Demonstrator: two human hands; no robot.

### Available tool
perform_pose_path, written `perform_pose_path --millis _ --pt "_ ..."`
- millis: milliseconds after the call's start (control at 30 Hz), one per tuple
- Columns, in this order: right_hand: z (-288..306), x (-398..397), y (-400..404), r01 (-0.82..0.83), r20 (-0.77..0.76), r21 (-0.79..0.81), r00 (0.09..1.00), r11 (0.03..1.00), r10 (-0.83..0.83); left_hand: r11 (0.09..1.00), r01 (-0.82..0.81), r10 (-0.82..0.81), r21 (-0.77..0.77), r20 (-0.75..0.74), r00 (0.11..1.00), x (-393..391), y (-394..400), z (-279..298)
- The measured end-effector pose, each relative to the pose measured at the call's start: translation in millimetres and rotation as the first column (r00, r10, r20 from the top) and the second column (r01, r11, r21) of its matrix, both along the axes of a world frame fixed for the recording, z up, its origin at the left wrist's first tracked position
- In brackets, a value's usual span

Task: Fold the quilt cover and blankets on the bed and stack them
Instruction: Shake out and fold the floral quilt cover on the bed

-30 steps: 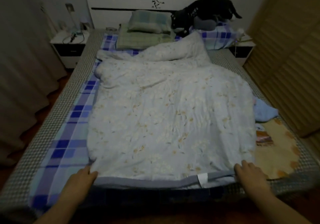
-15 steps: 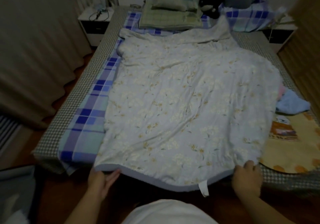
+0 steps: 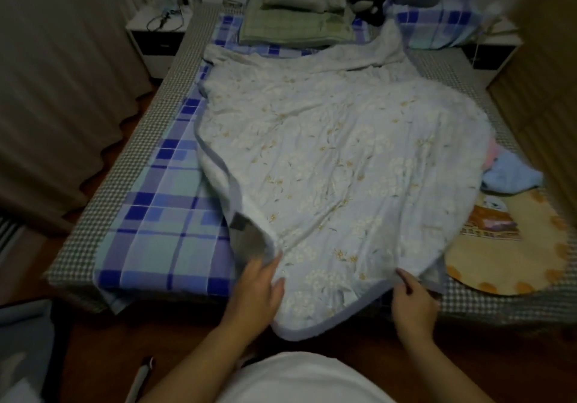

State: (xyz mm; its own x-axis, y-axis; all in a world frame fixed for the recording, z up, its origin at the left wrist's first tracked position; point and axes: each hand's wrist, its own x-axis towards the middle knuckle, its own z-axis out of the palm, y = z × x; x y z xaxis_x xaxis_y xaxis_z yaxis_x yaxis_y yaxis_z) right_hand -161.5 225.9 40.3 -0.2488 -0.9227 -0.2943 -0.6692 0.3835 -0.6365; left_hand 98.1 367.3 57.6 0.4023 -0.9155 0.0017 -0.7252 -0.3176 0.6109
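**Quilt corners drawn together at the foot of the bed**

Since 0.5 s ago, both hands have moved inward, bunching the near edge. The left hand (image 3: 256, 290) grips the floral quilt cover (image 3: 337, 165) at its folded-over left corner; the right hand (image 3: 412, 306) pinches the grey-trimmed hem. The cover lies spread over the plaid bedsheet (image 3: 162, 224), its near edge hanging past the mattress.

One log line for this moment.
left hand: grips quilt cover foot edge | right hand: grips same edge | fold: not yet done
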Motion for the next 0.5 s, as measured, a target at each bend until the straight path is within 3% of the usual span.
perform_pose_path --millis 67,167,267,333,400,433,500 --pt "22 25 7 -0.106 0.132 -0.051 0.985 0.993 0.111 0.98 0.141 -0.135 0.143 -0.048 0.99 -31 -28 4" --pt "43 71 17 -0.278 0.331 -0.084 0.898 0.957 0.29 0.925 0.249 -0.264 0.288 0.017 0.964 -64 -63 8" --pt "59 94 18 -0.384 0.528 -0.058 0.772 0.922 0.355 0.935 0.085 -0.132 0.343 0.116 0.984 -69 -79 11" --pt "66 97 17 -0.378 0.688 -0.019 0.666 0.925 0.287 0.953 -0.009 -0.039 0.301 0.152 0.988 -60 -81 11" --pt "63 92 10 -0.226 0.889 0.116 0.458 0.967 0.001 0.965 0.005 -0.054 0.263 0.182 0.982 -48 -75 9" --pt "57 88 0 -0.113 0.935 0.242 0.293 0.964 -0.201 0.967 0.027 -0.083 0.253 0.211 0.974 -42 -71 8" --pt "46 79 -34 0.02 0.855 0.518 -0.044 0.855 -0.517 0.971 0.051 -0.117 0.233 0.276 0.954 -37 -59 11"
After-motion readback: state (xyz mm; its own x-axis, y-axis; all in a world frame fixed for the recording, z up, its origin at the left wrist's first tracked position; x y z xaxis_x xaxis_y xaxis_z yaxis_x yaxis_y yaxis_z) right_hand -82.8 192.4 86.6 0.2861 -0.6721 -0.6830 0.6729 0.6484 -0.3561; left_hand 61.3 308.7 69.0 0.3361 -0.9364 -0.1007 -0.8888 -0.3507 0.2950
